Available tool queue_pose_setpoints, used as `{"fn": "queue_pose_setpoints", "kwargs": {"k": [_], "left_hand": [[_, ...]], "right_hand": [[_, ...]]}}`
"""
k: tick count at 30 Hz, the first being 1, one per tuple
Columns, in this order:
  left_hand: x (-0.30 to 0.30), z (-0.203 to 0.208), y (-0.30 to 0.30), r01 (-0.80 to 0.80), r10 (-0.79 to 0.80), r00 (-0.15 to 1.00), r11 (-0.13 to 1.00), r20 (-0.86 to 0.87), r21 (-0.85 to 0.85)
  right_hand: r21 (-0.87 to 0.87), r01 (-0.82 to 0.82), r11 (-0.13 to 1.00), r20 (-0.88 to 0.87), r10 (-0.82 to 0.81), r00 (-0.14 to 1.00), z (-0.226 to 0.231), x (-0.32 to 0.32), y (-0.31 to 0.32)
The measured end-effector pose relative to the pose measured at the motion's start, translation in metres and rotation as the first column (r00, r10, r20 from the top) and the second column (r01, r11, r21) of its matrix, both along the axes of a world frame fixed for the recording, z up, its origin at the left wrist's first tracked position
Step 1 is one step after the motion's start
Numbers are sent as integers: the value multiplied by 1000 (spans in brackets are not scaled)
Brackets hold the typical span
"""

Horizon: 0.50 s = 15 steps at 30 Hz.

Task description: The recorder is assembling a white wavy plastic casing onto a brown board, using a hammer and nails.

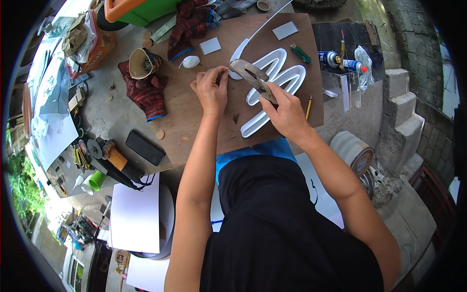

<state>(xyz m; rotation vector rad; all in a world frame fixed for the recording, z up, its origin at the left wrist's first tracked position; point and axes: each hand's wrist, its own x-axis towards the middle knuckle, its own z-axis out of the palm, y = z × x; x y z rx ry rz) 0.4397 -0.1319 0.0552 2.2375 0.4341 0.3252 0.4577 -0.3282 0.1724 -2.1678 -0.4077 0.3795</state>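
Observation:
A white channel letter [298, 83], curved like a script form with raised walls, lies on the brown board [194, 141]. From its far left end a thin white strip [266, 22] runs up and away to the right. My right hand [287, 111] is closed around a worn, grey-brown plier-like tool [251, 74], whose head lies over the letter's left end. Just left of that head, my left hand [212, 90] has its fingertips pinched together. What lies between them, if anything, is hidden by the fingers.
On the board are a white bottle [190, 62], two small white rectangles [210, 46], a green lighter [300, 53] and a pencil [309, 107]. A cup of nails [144, 64] and dark red gloves [146, 97] stand left. Spray cans [330, 59] lie right; a phone [145, 147] and angle grinder [114, 158] lie left.

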Motion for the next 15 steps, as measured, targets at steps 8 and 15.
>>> {"fn": "queue_pose_setpoints", "kwargs": {"k": [8, 15], "left_hand": [[-2, -9, 1, -7, 5, 1000, 999, 29, 47], [-2, -7, -1, -9, 9, 1000, 999, 15, 45]], "right_hand": [[-30, -68, 997, 53, 69, 996, 2, -2, 13], [-124, -85, 989, 51, 92, 994, -10, -4, 13]]}}
